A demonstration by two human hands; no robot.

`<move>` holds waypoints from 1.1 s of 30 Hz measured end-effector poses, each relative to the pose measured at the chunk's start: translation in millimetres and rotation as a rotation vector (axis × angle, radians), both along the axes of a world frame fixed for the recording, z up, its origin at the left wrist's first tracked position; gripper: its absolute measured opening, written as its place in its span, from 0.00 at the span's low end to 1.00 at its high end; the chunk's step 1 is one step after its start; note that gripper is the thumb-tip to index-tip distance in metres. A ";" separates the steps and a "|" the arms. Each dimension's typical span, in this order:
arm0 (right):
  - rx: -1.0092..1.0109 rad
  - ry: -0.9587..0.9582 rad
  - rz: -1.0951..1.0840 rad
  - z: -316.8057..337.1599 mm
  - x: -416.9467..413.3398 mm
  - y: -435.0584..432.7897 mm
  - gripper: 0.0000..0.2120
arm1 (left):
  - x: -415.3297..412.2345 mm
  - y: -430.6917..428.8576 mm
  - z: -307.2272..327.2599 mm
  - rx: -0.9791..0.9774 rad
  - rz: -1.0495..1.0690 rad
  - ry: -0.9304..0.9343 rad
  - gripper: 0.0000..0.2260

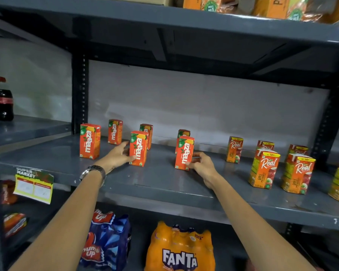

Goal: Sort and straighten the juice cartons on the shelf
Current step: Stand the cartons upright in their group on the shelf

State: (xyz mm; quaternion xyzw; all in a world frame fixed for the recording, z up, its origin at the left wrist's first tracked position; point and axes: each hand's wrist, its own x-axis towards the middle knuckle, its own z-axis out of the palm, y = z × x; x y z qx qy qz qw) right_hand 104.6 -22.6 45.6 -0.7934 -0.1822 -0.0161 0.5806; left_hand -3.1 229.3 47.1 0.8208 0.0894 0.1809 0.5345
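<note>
On the grey metal shelf (145,184), my left hand (118,155) grips one upright orange Maaza carton (138,148) by its left side, while my right hand (201,162) pinches a second Maaza carton (184,153) low on its right edge; red Real apple cartons (264,169) stand farther right.

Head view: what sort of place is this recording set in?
Most likely a small grocery shop or its stockroom. A grey metal shelf carries rows of Maaza cartons and Real apple juice cartons, a "Super Market" price tag hangs on its edge, and a shrink-wrapped Fanta pack sits below.
</note>
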 end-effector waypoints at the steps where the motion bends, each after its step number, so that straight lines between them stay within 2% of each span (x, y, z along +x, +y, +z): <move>1: -0.004 -0.009 0.006 -0.2 -1.2 0.1 0.21 | 0.9 -0.2 -0.8 0.028 0.004 -0.011 0.31; 5: -0.010 -0.041 0.046 0.1 -8.5 -0.9 0.21 | 1.4 3.8 -2.5 0.041 0.010 -0.092 0.23; 10: -0.033 -0.050 0.086 1.7 -13.4 -1.1 0.21 | 3.9 6.7 -4.4 0.026 -0.021 -0.074 0.28; 21: -0.062 -0.026 0.089 3.3 -16.0 1.6 0.20 | -5.3 -2.3 -2.0 0.062 -0.023 -0.066 0.24; 33: -0.104 -0.015 0.061 4.7 -18.3 1.9 0.19 | -5.0 -2.4 -1.8 0.081 0.018 -0.073 0.25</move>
